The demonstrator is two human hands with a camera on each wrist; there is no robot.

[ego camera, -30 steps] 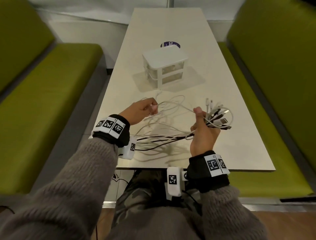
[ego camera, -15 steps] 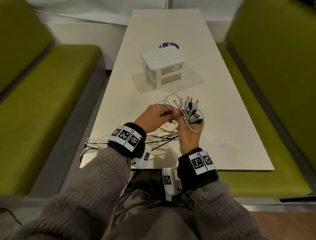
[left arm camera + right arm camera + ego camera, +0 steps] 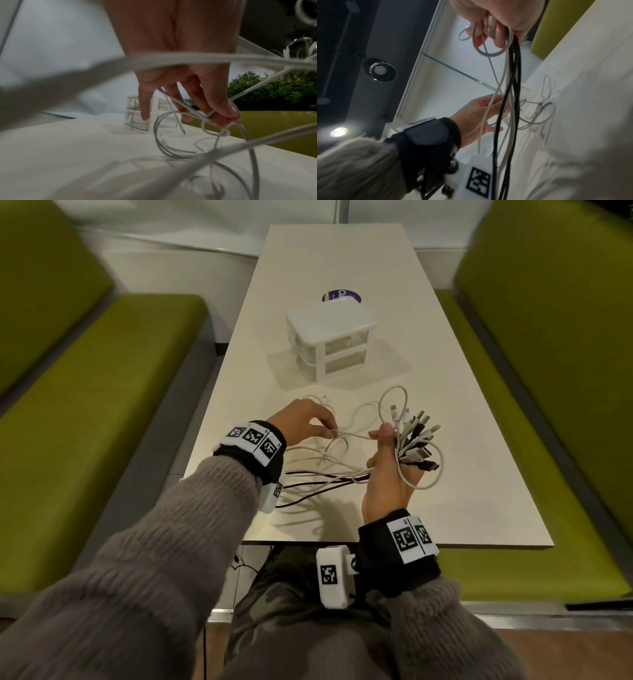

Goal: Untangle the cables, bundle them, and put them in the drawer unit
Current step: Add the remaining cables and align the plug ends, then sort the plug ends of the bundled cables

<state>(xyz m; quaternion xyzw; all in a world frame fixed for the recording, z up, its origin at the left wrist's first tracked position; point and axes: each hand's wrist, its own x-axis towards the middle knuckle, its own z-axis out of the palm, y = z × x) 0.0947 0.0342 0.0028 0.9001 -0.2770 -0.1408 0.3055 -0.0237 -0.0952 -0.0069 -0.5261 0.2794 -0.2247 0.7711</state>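
Sleeves of grey fuzzy knit reach forward over the near edge of the table point(image 3: 479, 440), each wrist strapped with a black band carrying white blocks printed with square black-and-white code markers. Just past that edge the right hand point(image 3: 387, 477) stands upright, its fingers curled round a bunch of cables point(image 3: 342, 477), white ones and a few black. Their plug ends point(image 3: 416, 436), metal-tipped, fan up and away to the right of the fist, while the long runs trail leftward, roughly level, toward the left hand point(image 3: 301, 421). That hand pinches one thin white strand point(image 3: 208, 115) between thumb and fingertips, the other fingers loosely spread. Slack white loops lie on the smooth pale tabletop between the hands. Farther along the table stands the drawer unit point(image 3: 330, 344), a small white frame with two translucent drawers, both pushed in. Behind it a round dark sticker point(image 3: 340, 296) shows the letters "Cl"; the rest is hidden. Olive-green padded benches point(image 3: 102, 405) flank the table.
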